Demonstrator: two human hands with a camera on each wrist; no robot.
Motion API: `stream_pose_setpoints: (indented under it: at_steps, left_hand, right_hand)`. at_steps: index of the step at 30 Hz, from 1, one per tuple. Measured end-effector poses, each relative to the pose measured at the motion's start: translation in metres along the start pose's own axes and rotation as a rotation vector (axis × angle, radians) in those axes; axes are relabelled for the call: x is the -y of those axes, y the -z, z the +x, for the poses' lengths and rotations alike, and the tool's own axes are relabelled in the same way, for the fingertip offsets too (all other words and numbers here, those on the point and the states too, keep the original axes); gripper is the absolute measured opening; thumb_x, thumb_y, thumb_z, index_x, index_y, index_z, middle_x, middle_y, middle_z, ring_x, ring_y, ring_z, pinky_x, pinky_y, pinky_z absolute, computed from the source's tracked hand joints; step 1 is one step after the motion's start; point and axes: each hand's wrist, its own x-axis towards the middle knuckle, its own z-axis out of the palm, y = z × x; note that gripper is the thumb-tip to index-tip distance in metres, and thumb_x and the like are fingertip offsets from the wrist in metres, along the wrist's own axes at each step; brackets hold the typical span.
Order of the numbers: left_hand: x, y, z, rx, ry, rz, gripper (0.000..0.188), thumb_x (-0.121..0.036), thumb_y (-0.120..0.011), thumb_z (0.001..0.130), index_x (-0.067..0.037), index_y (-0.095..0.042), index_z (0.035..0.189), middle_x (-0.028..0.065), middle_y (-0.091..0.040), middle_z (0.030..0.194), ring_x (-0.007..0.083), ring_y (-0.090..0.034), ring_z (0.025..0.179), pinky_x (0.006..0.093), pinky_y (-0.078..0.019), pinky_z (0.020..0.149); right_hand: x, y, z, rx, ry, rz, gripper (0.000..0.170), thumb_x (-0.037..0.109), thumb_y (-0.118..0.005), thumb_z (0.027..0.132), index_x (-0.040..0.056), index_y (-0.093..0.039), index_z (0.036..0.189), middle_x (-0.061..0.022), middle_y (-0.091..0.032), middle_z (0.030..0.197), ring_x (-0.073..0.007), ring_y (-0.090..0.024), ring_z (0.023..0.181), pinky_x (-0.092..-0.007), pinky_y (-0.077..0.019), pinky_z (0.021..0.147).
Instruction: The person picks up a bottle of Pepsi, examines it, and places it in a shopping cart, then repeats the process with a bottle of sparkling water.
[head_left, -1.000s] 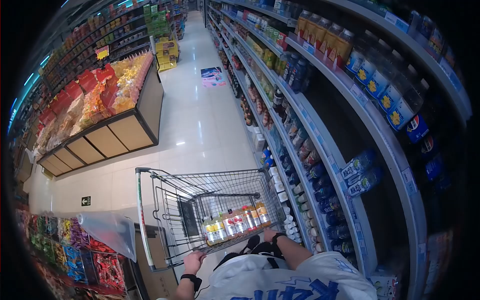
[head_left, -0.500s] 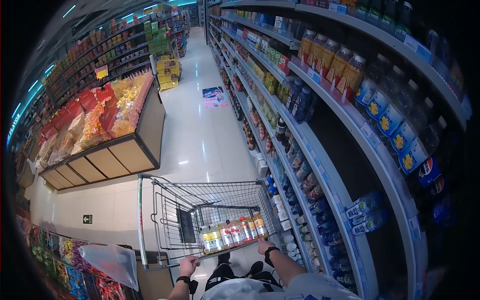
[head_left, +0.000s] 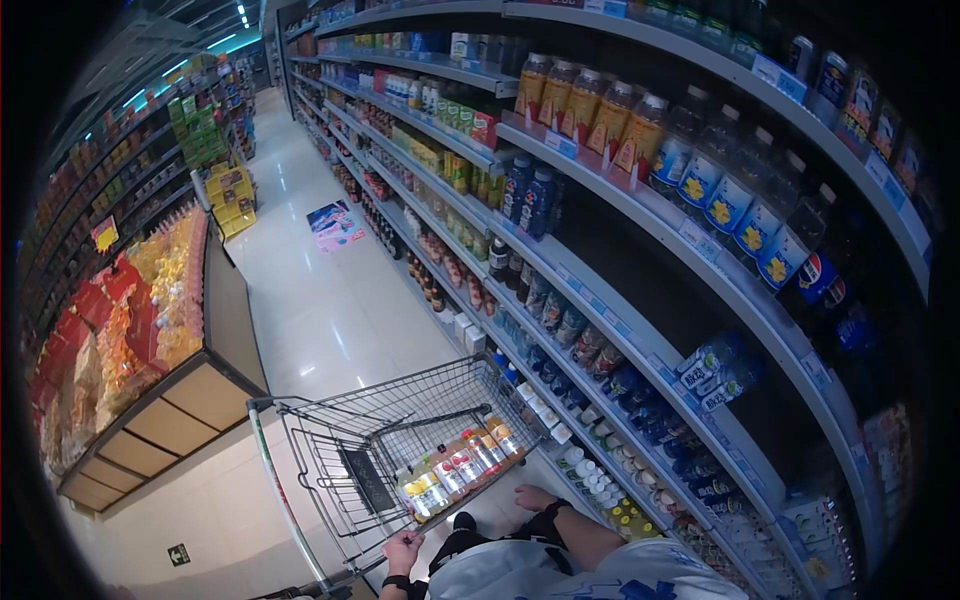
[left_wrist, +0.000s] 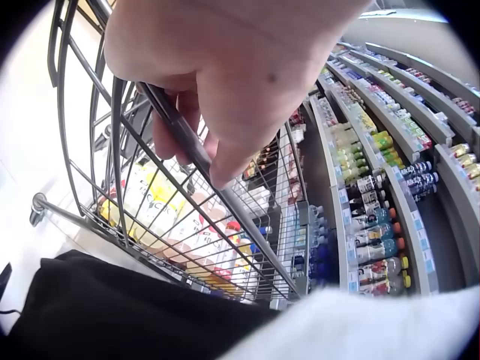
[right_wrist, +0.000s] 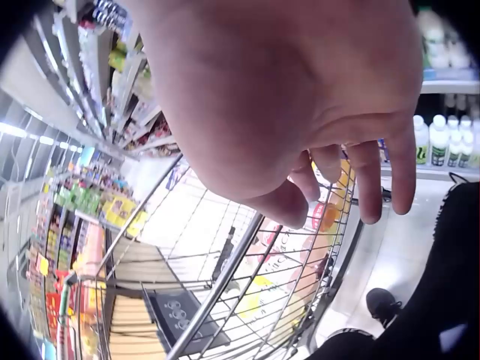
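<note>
In the head view, a wire shopping cart [head_left: 420, 385] stands before the person, its handle bar [head_left: 285, 490] at the left. Several juice bottles [head_left: 455, 472] with yellow, red and orange labels stand in a row inside, along the near side. The left hand [head_left: 402, 548] is at the near rim; in the left wrist view this hand [left_wrist: 232, 82] curls its fingers round the dark rim bar [left_wrist: 244, 214]. The right hand [head_left: 535, 498] hovers beside the cart's near right corner. Its fingers hang relaxed and hold nothing in the right wrist view, where the hand [right_wrist: 300, 97] is above the bottles.
Tall drink shelves [head_left: 640, 190] run along the right, close to the cart. A display bin [head_left: 165, 430] of packaged goods stands at the left. Between them an aisle floor [head_left: 300, 290] leads away, past a floor poster [head_left: 335, 226] and yellow crates [head_left: 232, 202].
The head view has turned towards the right-hand shelves. The right hand, earlier at the cart's near rim, is now apart from it. The left hand stays at the rim.
</note>
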Motion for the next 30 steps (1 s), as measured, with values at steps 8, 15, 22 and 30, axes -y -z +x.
stream_pose_setpoints:
  at_steps: [8, 15, 22, 30]
  left_hand:
    - [-0.049, 0.038, 0.049, 0.313, -0.067, 0.331, 0.031, -0.041, -0.077, 0.074, -0.013, -0.076, 0.087, 0.0152, -0.070, 0.084, 0.0296, -0.067, 0.089, 0.0389, -0.0506, 0.088]
    - [-0.276, 0.007, 0.065, 0.628, -0.450, 0.769, 0.060, -0.053, -0.068, 0.080, -0.010, -0.063, 0.122, 0.0228, -0.063, 0.117, 0.0361, -0.061, 0.110, 0.0431, -0.0493, 0.093]
    - [-0.467, -0.113, -0.027, 0.862, -0.915, 0.277, 0.047, -0.036, -0.069, 0.088, -0.004, -0.062, 0.122, 0.0162, -0.066, 0.112, 0.0285, -0.063, 0.103, 0.0356, -0.0491, 0.088]
    - [-0.633, -0.183, -0.173, 1.359, -0.810, -0.357, 0.025, -0.006, -0.061, 0.094, 0.001, -0.059, 0.118, 0.0093, -0.067, 0.109, 0.0156, -0.063, 0.102, 0.0302, -0.0502, 0.091]
  right_hand:
    - [-0.039, 0.040, -0.051, -0.117, -0.108, 0.549, 0.047, 0.042, -0.065, 0.087, 0.0079, -0.062, 0.120, -0.0031, -0.066, 0.093, -0.0140, -0.062, 0.078, -0.0307, -0.0513, 0.061]
    - [-0.037, 0.099, -0.124, -0.384, 0.044, 0.901, 0.045, 0.038, -0.066, 0.090, 0.0091, -0.060, 0.124, -0.0021, -0.065, 0.107, -0.0126, -0.062, 0.088, -0.0260, -0.0485, 0.069]
    - [-0.045, 0.154, -0.233, -0.471, 0.324, 0.962, 0.048, 0.025, -0.069, 0.091, 0.0006, -0.054, 0.129, -0.0083, -0.064, 0.114, -0.0155, -0.061, 0.106, -0.0289, -0.0480, 0.090]
    - [-0.015, 0.293, -0.405, -0.995, 0.745, 0.659, 0.034, 0.011, -0.065, 0.091, -0.0011, -0.058, 0.122, -0.0095, -0.068, 0.107, -0.0145, -0.066, 0.095, -0.0283, -0.0515, 0.084]
